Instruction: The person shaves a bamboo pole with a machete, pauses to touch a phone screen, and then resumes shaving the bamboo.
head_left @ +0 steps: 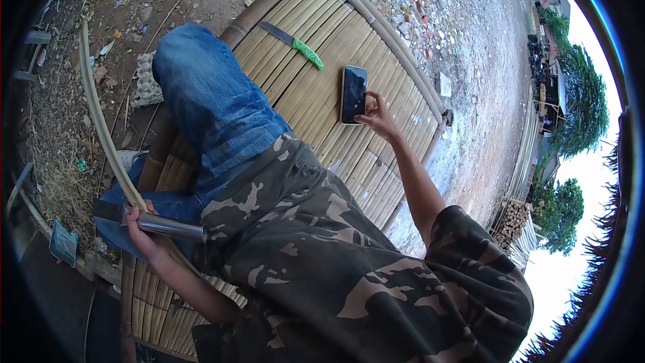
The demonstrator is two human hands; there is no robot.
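A smartphone (354,94) with a dark screen is at the bamboo bench's surface. My right hand (379,119) has its thumb and fingers closed on the phone's near side edge. My left hand (142,228), low at the left by my lap, is closed around a long pale bamboo strip (101,121) and a tool with a shiny tubular metal handle (178,228). The tool's dark flat end (109,210) points left; how the fingers share the two is partly hidden. Above the phone's left lies a knife with a green patterned handle (308,55) and a dark blade.
I sit on a bamboo-slat bench (316,104) edged with thick poles. An egg tray (145,81) lies beyond my raised knee (191,47). Rubble and litter cover the ground (430,13). Stacked logs (514,223), trees and a thatch edge are at the right.
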